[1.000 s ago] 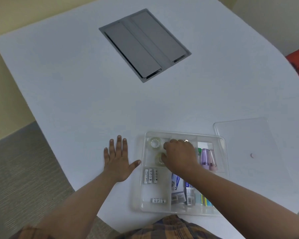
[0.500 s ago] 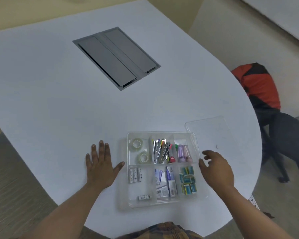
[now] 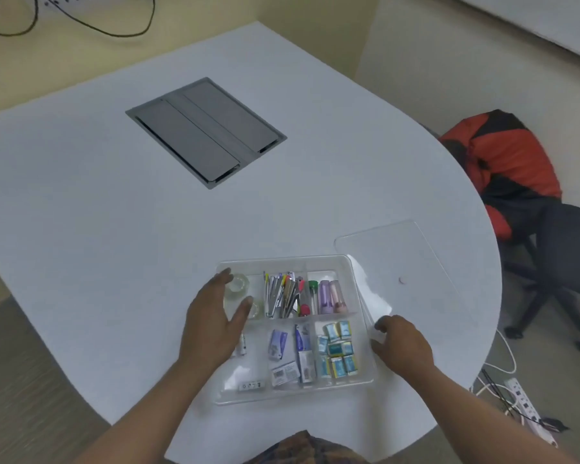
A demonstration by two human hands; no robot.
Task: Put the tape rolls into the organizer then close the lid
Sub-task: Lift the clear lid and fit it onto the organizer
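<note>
The clear organizer (image 3: pixel 283 397) sits on the white table near its front edge. Two clear tape rolls lie in its far-left compartment: one tape roll (image 3: pixel 241 283) at the back, the other tape roll (image 3: pixel 257 308) just in front of it. My left hand (image 3: pixel 211 318) is spread open over the organizer's left side, partly covering both rolls. The clear lid (image 3: pixel 411 262) lies right of the organizer, its left edge overlapping the organizer's right rim. My right hand (image 3: pixel 400 343) has its fingers curled on the lid's near-left corner.
Pens, tubes, batteries and small packets fill the other compartments. A grey cable hatch (image 3: pixel 206 132) is set into the table farther back. An office chair with a red and black bag (image 3: pixel 506 162) stands at the right, and a power strip (image 3: pixel 524 405) lies on the floor.
My left hand moved from the table onto the organizer's left side over the tape rolls. My right hand went right and took hold of the lid's corner. The lid's left edge now overlaps the organizer's rim.
</note>
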